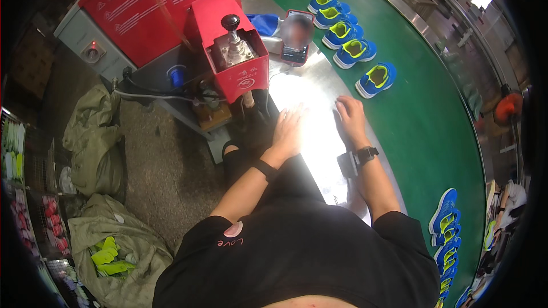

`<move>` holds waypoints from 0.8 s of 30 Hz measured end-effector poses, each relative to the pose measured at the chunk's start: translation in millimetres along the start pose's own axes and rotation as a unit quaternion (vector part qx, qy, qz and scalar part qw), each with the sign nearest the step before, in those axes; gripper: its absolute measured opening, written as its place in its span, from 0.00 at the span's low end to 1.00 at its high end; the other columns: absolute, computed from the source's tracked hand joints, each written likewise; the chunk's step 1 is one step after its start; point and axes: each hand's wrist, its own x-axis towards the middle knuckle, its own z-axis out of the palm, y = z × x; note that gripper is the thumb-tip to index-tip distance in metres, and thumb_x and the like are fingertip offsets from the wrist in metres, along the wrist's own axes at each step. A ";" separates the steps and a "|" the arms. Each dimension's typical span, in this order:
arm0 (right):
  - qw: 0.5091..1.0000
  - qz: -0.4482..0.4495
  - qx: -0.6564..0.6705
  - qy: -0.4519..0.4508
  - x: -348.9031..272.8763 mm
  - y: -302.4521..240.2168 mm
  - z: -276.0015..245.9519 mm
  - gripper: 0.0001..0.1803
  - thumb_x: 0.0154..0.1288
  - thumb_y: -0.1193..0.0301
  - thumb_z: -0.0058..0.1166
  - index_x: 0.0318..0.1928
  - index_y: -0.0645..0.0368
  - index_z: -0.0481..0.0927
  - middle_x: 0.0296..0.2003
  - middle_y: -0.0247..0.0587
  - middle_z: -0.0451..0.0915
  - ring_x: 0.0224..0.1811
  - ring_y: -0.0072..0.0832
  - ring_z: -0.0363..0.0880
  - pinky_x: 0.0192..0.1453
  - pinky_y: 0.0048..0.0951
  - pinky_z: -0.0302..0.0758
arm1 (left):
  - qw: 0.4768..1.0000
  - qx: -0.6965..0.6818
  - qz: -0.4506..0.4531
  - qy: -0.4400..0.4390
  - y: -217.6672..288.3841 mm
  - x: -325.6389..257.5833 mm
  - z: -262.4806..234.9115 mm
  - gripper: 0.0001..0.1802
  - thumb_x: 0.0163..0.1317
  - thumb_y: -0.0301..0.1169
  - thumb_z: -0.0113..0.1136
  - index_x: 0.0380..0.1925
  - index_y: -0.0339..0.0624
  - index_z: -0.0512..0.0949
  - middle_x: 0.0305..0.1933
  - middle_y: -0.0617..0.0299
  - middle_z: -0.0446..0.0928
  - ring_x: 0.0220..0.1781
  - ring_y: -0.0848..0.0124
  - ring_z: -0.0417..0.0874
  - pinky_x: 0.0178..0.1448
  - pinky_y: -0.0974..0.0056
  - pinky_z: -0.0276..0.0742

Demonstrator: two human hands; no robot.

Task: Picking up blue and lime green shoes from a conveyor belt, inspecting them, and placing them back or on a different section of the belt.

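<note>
Both my hands are over the shiny metal tabletop (328, 177), which glares white between them. My left hand (290, 130) lies palm down at its left edge, fingers stretched out and nothing in it. My right hand (353, 118) rests near the border of the green conveyor belt (408, 142), its fingers loosely bent and apart, with no object visible in it. The closest thing to it is a blue shoe with a lime lining (377, 79) on the belt. Beyond my hands a phone in a red case (295, 55) stands at the table's far end.
Several more blue shoes (355, 52) line the belt's far part, and another row (448, 239) sits at right. A red machine (245, 74) with a black knob stands at my left. Below it, a green sack (123, 234) on the floor holds lime pieces (108, 255).
</note>
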 end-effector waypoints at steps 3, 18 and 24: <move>0.969 -0.040 0.231 -0.079 0.6 -48.1 -11.9 0.26 0.56 0.65 0.63 0.56 0.58 0.75 0.55 0.48 0.75 0.59 0.45 0.71 0.64 0.41 0.67 | 0.999 -0.028 -0.014 -0.017 1.4 1.6 -0.3 0.35 0.60 0.44 0.58 0.63 0.35 0.67 0.72 0.45 0.61 0.75 0.51 0.57 0.77 0.47 0.48; 0.789 -0.529 0.145 -0.277 -60.3 -187.9 36.6 0.31 0.59 0.51 0.55 0.59 0.55 0.73 0.39 0.32 0.77 0.45 0.29 0.77 0.55 0.32 0.71 | 0.999 -0.028 -0.015 0.003 4.9 -6.4 2.0 0.35 0.58 0.42 0.58 0.65 0.38 0.66 0.73 0.48 0.59 0.76 0.54 0.56 0.77 0.48 0.47; 0.788 -0.528 0.177 -0.262 -65.0 -181.0 40.1 0.24 0.64 0.63 0.48 0.59 0.55 0.73 0.50 0.34 0.79 0.48 0.30 0.79 0.56 0.32 0.72 | 0.999 -0.033 -0.041 -0.008 10.1 -5.0 -3.0 0.36 0.58 0.43 0.58 0.65 0.38 0.66 0.74 0.48 0.58 0.76 0.54 0.55 0.77 0.47 0.46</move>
